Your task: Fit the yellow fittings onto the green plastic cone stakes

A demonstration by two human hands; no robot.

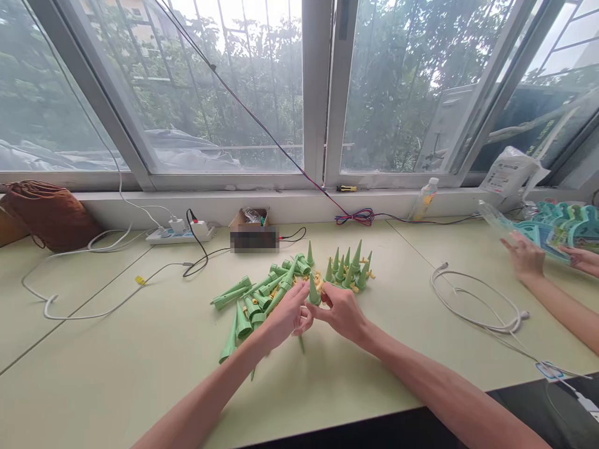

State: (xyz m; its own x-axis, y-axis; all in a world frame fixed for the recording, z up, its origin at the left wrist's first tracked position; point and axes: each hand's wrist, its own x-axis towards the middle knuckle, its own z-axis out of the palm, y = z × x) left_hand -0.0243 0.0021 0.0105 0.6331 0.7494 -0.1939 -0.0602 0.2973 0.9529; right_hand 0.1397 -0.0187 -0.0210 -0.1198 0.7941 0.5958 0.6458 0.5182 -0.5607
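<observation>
Upright between my hands is a green plastic watering spike (314,292), its pointed tip up. My right hand (344,308) pinches it near the base, thumb below and index finger at the side. My left hand (292,310) is closed against its other side, with some fingers curled underneath and partly hidden. A pile of loose green spikes (243,321) lies left of and beneath my left hand. Small yellow valve pieces (318,279) lie behind my hands. To the right stands a group of upright green spikes (349,268), some with yellow pieces attached.
At the right, another person's hands (526,255) hold clear packaging near teal plastic items (555,227). A coiled white cable (482,305) lies before them. Behind are a power strip (180,234), a small cardboard box (250,217), a bottle (425,199) and a brown bag (51,212).
</observation>
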